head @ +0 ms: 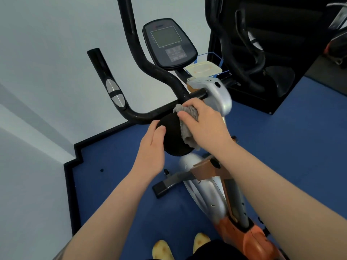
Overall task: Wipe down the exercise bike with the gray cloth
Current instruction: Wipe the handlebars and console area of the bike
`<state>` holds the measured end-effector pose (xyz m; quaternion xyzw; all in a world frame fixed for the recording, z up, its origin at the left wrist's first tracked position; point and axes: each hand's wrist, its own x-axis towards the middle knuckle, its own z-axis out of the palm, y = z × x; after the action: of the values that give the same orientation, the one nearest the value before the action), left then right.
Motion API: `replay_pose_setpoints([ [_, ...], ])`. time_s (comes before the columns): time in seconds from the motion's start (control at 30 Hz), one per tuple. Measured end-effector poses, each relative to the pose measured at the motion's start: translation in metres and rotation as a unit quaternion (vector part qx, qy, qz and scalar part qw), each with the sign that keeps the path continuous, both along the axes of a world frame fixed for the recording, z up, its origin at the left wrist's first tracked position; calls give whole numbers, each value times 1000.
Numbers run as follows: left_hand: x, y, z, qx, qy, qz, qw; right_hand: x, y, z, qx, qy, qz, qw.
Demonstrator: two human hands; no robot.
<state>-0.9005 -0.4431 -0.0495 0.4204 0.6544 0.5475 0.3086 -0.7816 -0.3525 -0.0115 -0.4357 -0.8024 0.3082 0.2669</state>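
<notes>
Blue carpet below; my right hand point(202, 126) clutches the fluffy gray cloth point(187, 124) on the round black knob point(172, 136) at 12 o'clock, left hand point(152, 149) flat alongside, fingers straight; I judge the cloth may slip off

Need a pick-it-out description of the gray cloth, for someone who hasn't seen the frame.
Start at the exercise bike and follow its black handlebar down to the round black pad at centre. The gray cloth is bunched on that pad under the right hand: the only fuzzy, light gray thing among hard black parts.

Gym: exercise bike point(202, 102), blue floor point(281, 147) (mirror point(262, 44) beside).
</notes>
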Motion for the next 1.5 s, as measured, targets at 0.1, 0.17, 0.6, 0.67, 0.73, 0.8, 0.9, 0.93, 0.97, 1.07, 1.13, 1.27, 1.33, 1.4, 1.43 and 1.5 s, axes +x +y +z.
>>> replay_pose_setpoints([
  [0.1,4,1,-3,18,-11,8,1000,-2,-6,-6,-6,48,-23,999],
  [0.17,5,2,-5,29,-42,16,999,9,-23,-22,-11,121,-51,991],
  [0.6,10,5,-10,52,-42,42,997,-8,-52,-64,-76,344,-152,923],
  [0.67,7,5,-11,47,-40,35,998,-4,-36,-51,-28,314,-137,939],
  [0.73,6,5,-12,56,-40,32,997,-6,-27,-46,-6,304,-127,944],
  [0.8,8,5,-13,59,-37,37,997,-10,-43,-56,-34,316,-142,938],
  [0.9,9,4,-11,58,-38,34,997,-8,-60,-64,-80,339,-151,925],
  [0.93,8,3,-11,55,-40,28,997,-6,-54,-62,-72,323,-157,931],
  [0.97,6,3,-10,55,-37,24,998,-6,-45,-56,-59,311,-158,935],
  [1.07,7,3,-9,61,-36,27,997,-17,-45,-50,-69,344,-175,920],
  [1.13,10,3,-10,59,-43,37,997,-20,-64,-58,-106,355,-181,911],
  [1.27,7,2,-8,51,-44,24,997,-11,-42,-49,-75,322,-174,928],
  [1.33,6,2,-7,53,-40,23,998,-17,-34,-40,-61,349,-185,917],
  [1.4,9,1,-7,55,-51,31,997,-24,-48,-44,-74,357,-198,910],
  [1.43,10,1,-8,54,-56,33,996,-23,-55,-47,-75,347,-196,914],
  [1.5,11,1,-8,52,-59,34,996,-14,-52,-46,-59,300,-171,936],
])
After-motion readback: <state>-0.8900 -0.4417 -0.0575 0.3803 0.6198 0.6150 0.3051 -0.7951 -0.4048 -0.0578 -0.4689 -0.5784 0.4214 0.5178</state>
